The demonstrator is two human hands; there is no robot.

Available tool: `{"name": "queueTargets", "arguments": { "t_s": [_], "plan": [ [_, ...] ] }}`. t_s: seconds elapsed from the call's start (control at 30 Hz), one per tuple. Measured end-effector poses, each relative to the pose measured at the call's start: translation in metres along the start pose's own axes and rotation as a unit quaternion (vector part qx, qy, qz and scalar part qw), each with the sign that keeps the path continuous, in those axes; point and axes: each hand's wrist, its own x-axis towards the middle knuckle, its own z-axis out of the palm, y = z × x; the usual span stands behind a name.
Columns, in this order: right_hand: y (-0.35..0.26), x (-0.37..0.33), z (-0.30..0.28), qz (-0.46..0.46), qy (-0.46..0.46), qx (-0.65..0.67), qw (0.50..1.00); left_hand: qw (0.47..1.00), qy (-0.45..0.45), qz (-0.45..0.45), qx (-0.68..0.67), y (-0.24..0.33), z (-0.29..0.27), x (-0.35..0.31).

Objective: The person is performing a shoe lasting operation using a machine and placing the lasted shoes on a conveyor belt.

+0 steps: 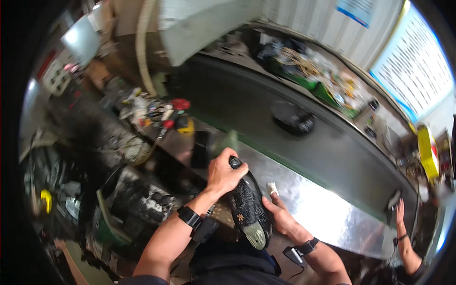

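And here's the black shoe, low in the view at six o'clock, its pale olive end pointing down; the left hand has its fingers clenched round the shoe's upper end, at eleven o'clock; the right hand sits at three o'clock, a white wrap on one finger, whether gripping I can't tell; at one o'clock, a black bundle lies on the dark belt.

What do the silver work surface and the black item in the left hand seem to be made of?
Silver work surface: probably bare, smooth sheet metal; bright glare suggests it. Black item: perhaps glittery fabric or textured plastic; it sparkles unevenly.
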Motion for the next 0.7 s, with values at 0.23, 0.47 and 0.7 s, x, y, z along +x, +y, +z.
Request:
{"name": "queueTargets", "arguments": {
  "t_s": [0.23, 0.47, 0.7],
  "plan": [
    [0.019, -0.005, 0.183, -0.138, -0.066, -0.119, 0.981, 0.980, 0.187, -0.067, 0.008, -0.035, -0.188, -0.078],
    [0.118, -0.003, 0.356, -0.141, -0.231, -0.126, 0.955, 0.903, 0.417, -0.101, 0.031, -0.105, -0.375, -0.200],
    [0.212, -0.011, 0.509, 0.002, -0.308, -0.069, 0.949, 0.803, 0.420, -0.165, -0.390, -0.175, -0.534, -0.301]
  ]
}}
